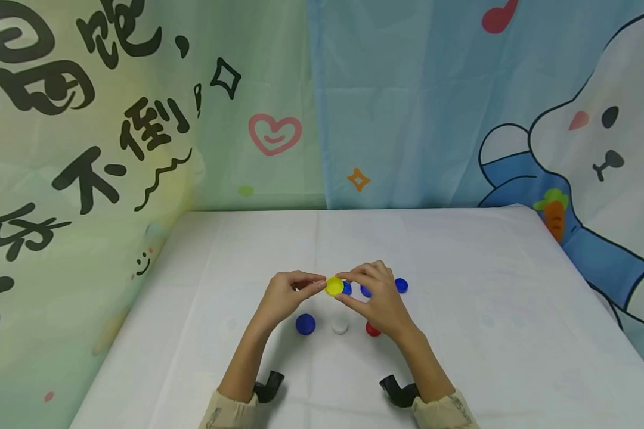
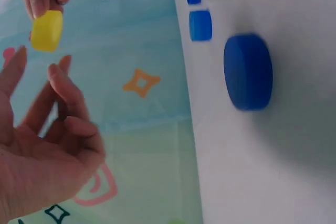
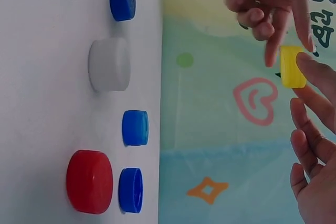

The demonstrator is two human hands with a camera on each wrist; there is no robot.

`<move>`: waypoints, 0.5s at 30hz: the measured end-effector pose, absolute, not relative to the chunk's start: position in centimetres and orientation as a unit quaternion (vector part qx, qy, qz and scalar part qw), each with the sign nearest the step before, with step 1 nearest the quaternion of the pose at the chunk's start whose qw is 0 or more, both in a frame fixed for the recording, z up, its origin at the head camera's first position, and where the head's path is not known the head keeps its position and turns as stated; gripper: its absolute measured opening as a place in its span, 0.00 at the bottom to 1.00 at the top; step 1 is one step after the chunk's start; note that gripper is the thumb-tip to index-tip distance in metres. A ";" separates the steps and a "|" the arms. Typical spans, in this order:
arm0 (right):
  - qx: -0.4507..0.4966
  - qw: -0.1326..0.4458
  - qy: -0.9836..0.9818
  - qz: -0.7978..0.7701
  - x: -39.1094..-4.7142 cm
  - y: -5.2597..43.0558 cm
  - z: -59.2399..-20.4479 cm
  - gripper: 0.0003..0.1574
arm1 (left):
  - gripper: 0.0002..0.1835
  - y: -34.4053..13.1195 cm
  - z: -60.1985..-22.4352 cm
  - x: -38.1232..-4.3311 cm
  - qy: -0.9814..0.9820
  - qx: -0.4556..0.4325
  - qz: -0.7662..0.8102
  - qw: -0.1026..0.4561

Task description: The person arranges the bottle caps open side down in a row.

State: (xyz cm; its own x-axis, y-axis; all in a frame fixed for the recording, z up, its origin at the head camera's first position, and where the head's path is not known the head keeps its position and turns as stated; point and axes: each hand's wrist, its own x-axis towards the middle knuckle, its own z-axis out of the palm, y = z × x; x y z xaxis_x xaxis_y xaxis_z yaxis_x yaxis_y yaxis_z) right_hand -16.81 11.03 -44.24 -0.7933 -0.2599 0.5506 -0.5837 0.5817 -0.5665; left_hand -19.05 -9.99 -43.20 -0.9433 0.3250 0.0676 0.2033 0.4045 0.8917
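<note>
Yellow cap (image 1: 334,286): raised above the white table (image 1: 504,345), between the two hands; too small to tell what its hollow holds.
Right hand (image 1: 380,298): pinches the yellow cap with thumb and finger.
Left hand (image 1: 284,299): fingers loose, grasping nothing, tips just beside the yellow cap; contact cannot be told.
Front row on the table: large blue cap (image 1: 305,325), white cap (image 1: 340,326) and red cap (image 1: 372,329), left to right, set apart; the right hand partly covers the red one.
Back row: three small blue caps (image 1: 401,286), two partly hidden by the right hand.
Hollow side: in the right wrist view one small blue cap shows an open rim facing up; its inside is mostly out of sight.
</note>
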 end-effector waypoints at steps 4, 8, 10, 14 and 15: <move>0.249 0.214 -0.860 0.390 -16.7 11.2 -44.6 0.22 | 0.19 -9.7 -43.5 -19.2 0.807 0.082 0.564 0.156; 0.254 0.211 -0.856 0.399 -16.6 11.2 -44.8 0.21 | 0.17 -9.4 -43.7 -19.2 0.797 0.069 0.571 0.184; 0.256 0.211 -0.853 0.402 -16.6 11.3 -44.9 0.21 | 0.17 -9.3 -43.8 -19.2 0.795 0.068 0.574 0.185; 0.256 0.209 -0.852 0.406 -16.6 11.3 -45.0 0.22 | 0.16 -9.0 -43.9 -19.2 0.794 0.066 0.577 0.178; 0.256 0.209 -0.851 0.407 -16.6 11.4 -45.0 0.22 | 0.15 -9.0 -44.0 -19.2 0.795 0.066 0.577 0.176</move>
